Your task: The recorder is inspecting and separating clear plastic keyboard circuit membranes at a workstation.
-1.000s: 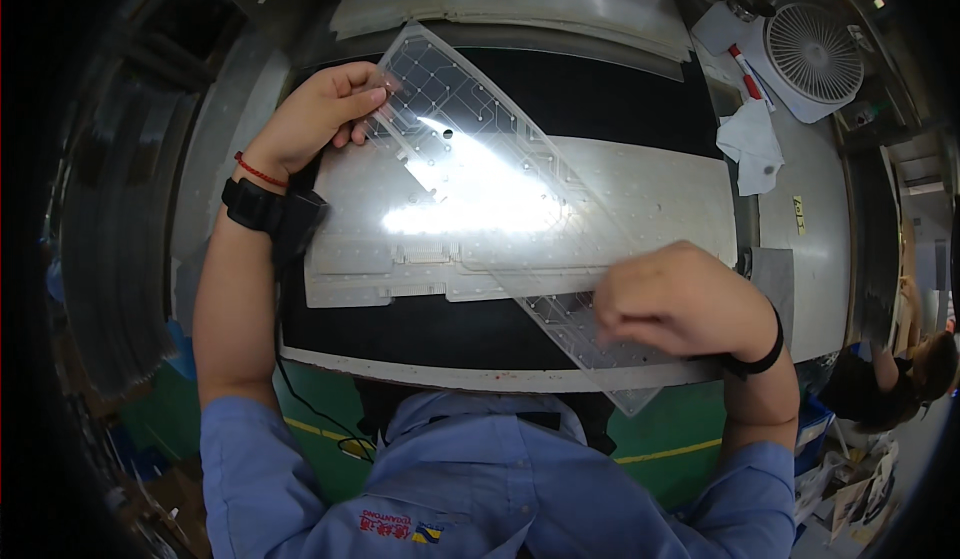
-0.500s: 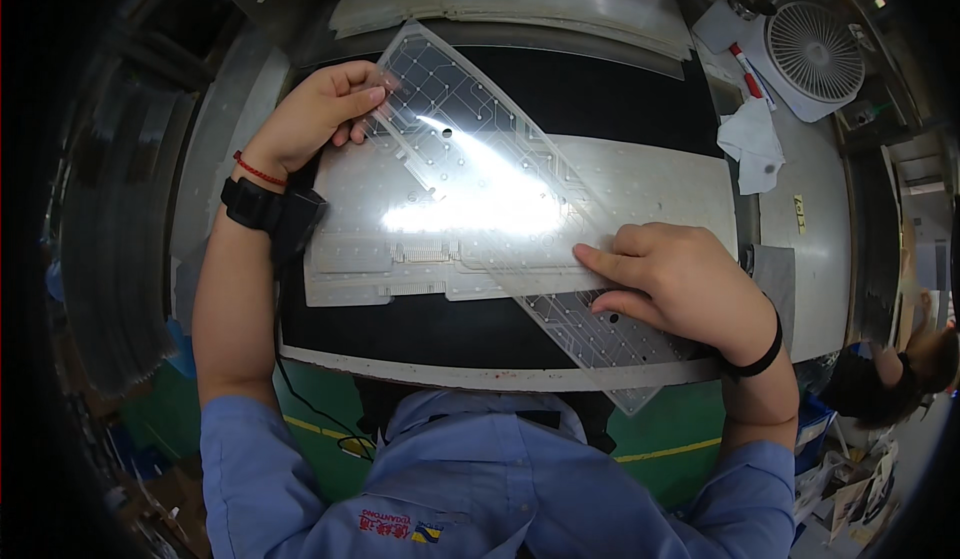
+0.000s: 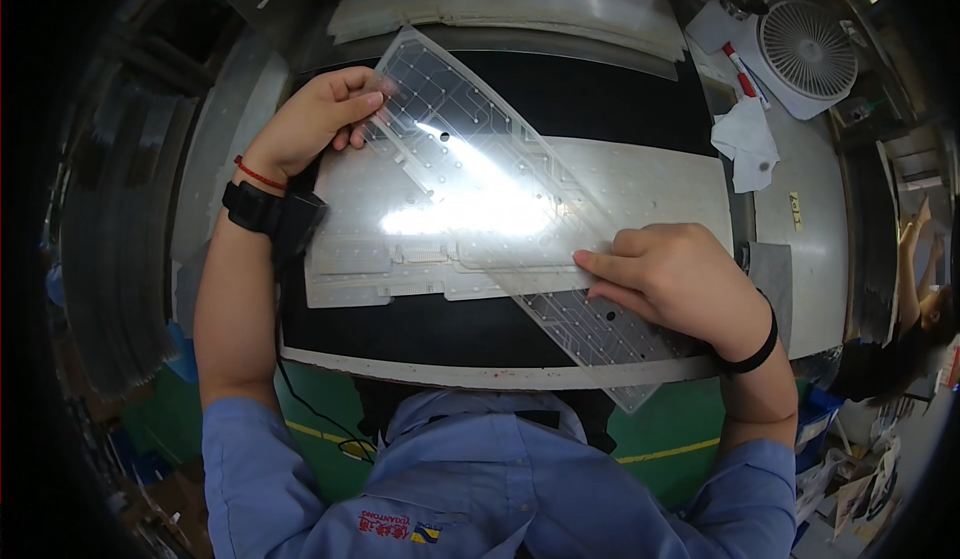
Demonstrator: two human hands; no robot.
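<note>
A long, clear plastic circuit film (image 3: 470, 94), printed with fine traces and dots, lies slanted across my view from upper left to lower right. My left hand (image 3: 335, 114) pinches its upper left edge between thumb and fingers. At the film's lower right edge is my right hand (image 3: 670, 279), index finger stretched over it and thumb close below, closed on that edge. Beneath lies a stack of pale circuit films (image 3: 670, 184), set crosswise. Strong glare whitens the middle of both. The film's lower corner sticks out past the table's front edge.
The films rest on a black mat (image 3: 590, 89) with a pale front edge (image 3: 480, 374). More sheets (image 3: 500, 9) are stacked at the back. At right are a white fan (image 3: 808, 54), a red marker (image 3: 741, 71) and a white cloth (image 3: 745, 139). Another person (image 3: 900, 339) is at far right.
My right thumb has drawn in closer to the index finger. The film and my left hand have barely shifted. The person at far right has changed posture, an arm now raised.
</note>
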